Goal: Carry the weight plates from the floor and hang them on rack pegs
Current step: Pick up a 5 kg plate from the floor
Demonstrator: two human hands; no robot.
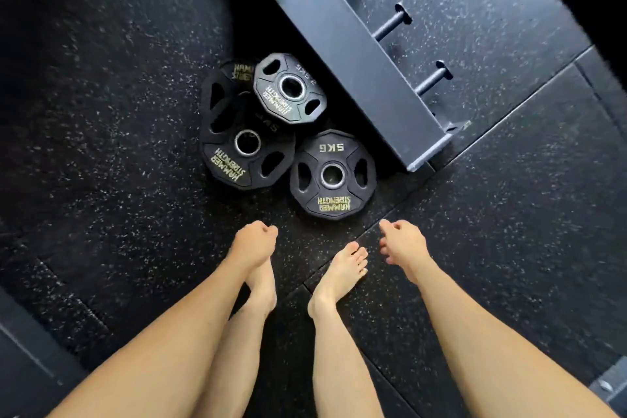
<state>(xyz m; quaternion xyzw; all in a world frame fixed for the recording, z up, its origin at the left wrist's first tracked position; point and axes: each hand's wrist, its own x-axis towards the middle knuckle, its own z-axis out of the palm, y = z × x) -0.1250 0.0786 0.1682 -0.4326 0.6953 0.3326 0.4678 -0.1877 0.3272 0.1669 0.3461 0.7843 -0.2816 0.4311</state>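
- Weight plates piled on floor beside rack; pegs bare.
- Left hand and right hand loosely curled, holding nothing.
- Nearest 5 kg plate: rigid, dense, likely grippy; take by grip slots.

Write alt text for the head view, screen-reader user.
Four black rubber weight plates lie in a loose pile on the speckled black rubber floor, beside a dark steel rack upright with three bare pegs. The person's left hand and right hand hang above their bare feet, fingers loosely curled, holding nothing.
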